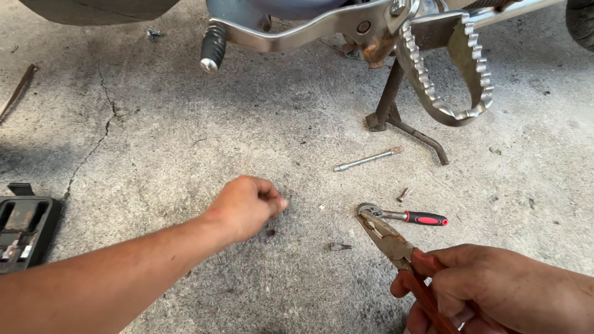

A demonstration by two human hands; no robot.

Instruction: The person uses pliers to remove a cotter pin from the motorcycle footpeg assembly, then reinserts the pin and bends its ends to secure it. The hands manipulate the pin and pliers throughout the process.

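Note:
My left hand reaches out low over the concrete floor, fingers pinched together near a small dark bit on the ground; whether it holds anything I cannot tell. My right hand grips the red handles of worn pliers, whose jaws point up-left toward a small ratchet wrench with a red and black handle lying on the floor. A thin metal rod lies beyond it.
A motorcycle's toothed footpeg, gear lever with rubber tip and side stand hang at the top. An open black tool case sits at the left edge. Small screws and bits dot the cracked floor.

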